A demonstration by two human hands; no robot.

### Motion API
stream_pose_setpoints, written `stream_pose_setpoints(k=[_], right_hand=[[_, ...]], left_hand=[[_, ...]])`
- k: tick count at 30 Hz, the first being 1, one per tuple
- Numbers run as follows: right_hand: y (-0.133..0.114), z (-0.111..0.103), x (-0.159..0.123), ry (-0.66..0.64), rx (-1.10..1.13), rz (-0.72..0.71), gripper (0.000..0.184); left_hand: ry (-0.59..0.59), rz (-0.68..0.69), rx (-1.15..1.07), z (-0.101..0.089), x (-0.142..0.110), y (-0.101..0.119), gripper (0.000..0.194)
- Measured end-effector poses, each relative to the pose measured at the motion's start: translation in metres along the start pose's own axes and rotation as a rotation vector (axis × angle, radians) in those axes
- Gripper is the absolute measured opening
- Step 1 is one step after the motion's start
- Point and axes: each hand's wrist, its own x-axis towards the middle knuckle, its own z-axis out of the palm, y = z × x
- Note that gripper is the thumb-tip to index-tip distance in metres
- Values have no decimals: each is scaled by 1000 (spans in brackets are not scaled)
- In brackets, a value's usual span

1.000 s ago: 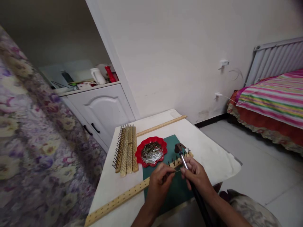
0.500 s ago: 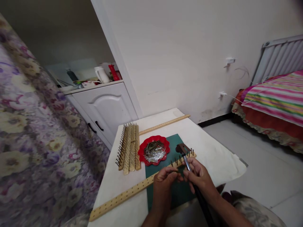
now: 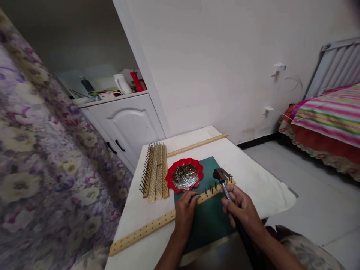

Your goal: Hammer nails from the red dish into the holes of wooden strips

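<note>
A long wooden strip (image 3: 143, 234) with rows of holes lies across the green mat (image 3: 209, 227). Several dark nails (image 3: 210, 188) stand upright in its right part. My left hand (image 3: 185, 213) rests at the strip, left of these nails. Its thumb and forefinger pinch what looks like a nail, mostly hidden by the fingers. In my right hand (image 3: 242, 208) is a hammer (image 3: 224, 183), gripped by its shaft below the head. The hammer head hovers near the standing nails. Beyond my left hand, a red scalloped dish (image 3: 170, 176) holds many loose nails (image 3: 185, 177).
Several nail-studded wooden strips (image 3: 159, 170) lie side by side at the table's left. Another thin strip (image 3: 198, 145) lies along the back of the white-covered table (image 3: 253, 176). A white cabinet (image 3: 132, 122) and floral curtain (image 3: 56, 180) stand left; a bed (image 3: 326, 123) is right.
My left hand has moved left, away from my right hand, and down to the strip. My right hand keeps the hammer and has shifted little. The whole view has turned slightly.
</note>
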Motion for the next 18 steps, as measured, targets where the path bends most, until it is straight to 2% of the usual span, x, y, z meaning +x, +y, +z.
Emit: stream_pose_setpoints(k=[13, 18], right_hand=[[-2, 2, 0, -4, -29, 39, 21], [1, 3, 0, -119, -14, 107, 21]], left_hand=[[-29, 72, 132, 7, 8, 0, 17], [-30, 64, 185, 11, 10, 1, 17]])
